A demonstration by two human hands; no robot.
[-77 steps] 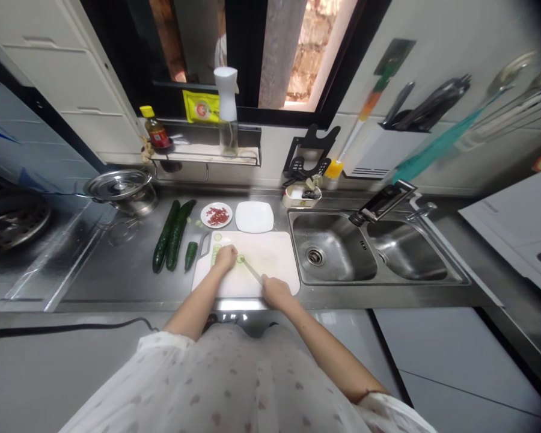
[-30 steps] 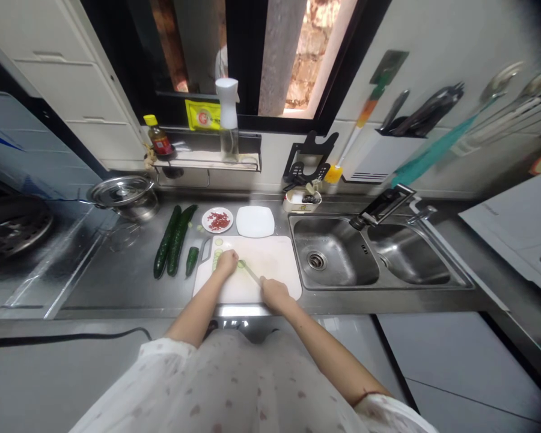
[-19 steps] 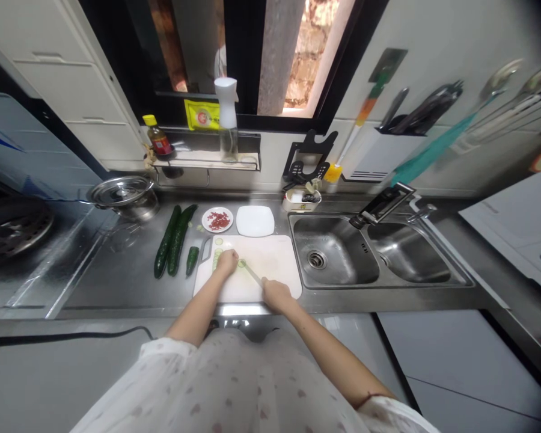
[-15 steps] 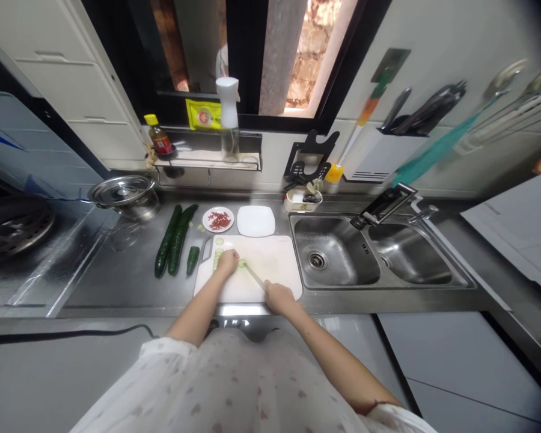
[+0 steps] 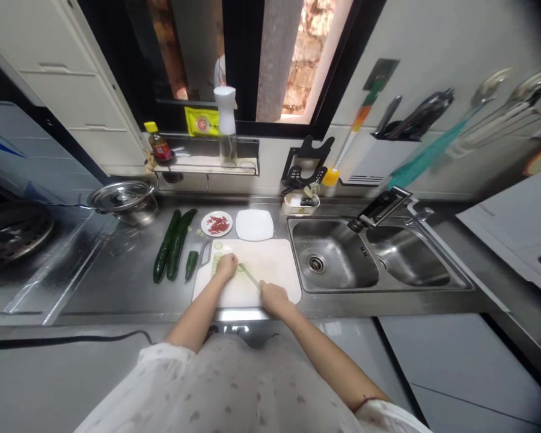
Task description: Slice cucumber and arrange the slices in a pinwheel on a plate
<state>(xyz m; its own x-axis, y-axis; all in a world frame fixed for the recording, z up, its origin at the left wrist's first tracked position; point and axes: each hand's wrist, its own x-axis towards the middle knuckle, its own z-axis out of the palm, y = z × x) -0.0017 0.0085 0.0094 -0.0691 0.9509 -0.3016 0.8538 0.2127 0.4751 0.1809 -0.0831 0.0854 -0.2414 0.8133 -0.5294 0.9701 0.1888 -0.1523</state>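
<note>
On the left of the steel desk we find a lidded pot, then two long dark-green cucumbers side by side; they look firm, with bumpy skin, and we would take hold of one around its middle. Just right of them lies a short cucumber piece, stiff and light by our judgement, best pinched by its sides. Next comes the white cutting board, with a small plate of red bits beyond its left end. Pale cucumber slices lie along the board's left side, partly hidden by our left hand, whose fingers are curled; we cannot tell whether they grip anything. Just right of its fingertips, on the board, a single round slice sits at the knife's tip; it should be light, wet, slippery and easily torn, so we would hold it lightly by the rim. The knife slants down to the right into our right hand, which is clenched around its handle. A square white plate lies beyond the board, and the double sink is farther right.
</note>
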